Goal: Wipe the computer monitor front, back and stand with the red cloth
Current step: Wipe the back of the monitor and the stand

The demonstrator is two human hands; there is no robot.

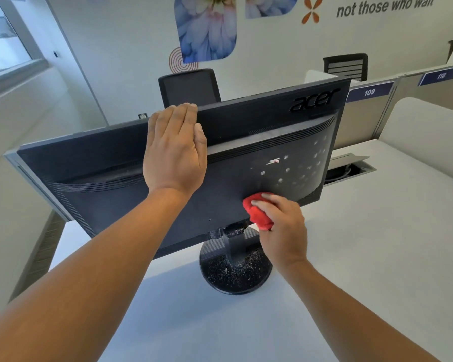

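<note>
The black computer monitor [246, 131] stands in the middle of the frame on a white worktop [364, 257], with its plastic back turned toward the camera and its top edge tilted, the right end higher.

The left hand [174, 155] comes from the lower left on a long straight forearm and lies flat on the upper back of the monitor. Its fingers [181, 113] are straight and close together, and the tips reach over the top edge.

The right hand [283, 231] comes from the lower right of the frame. Its fingers [263, 202] are curled around a crumpled red cloth [258, 214] and press it on the lower back of the monitor, just right of the place where the neck joins.

Below the centre, the round black stand [236, 275] rests on the worktop, and its base is covered with pale dust specks.

Behind the monitor, at the upper centre, the back of a black office chair [188, 87] is visible.
</note>
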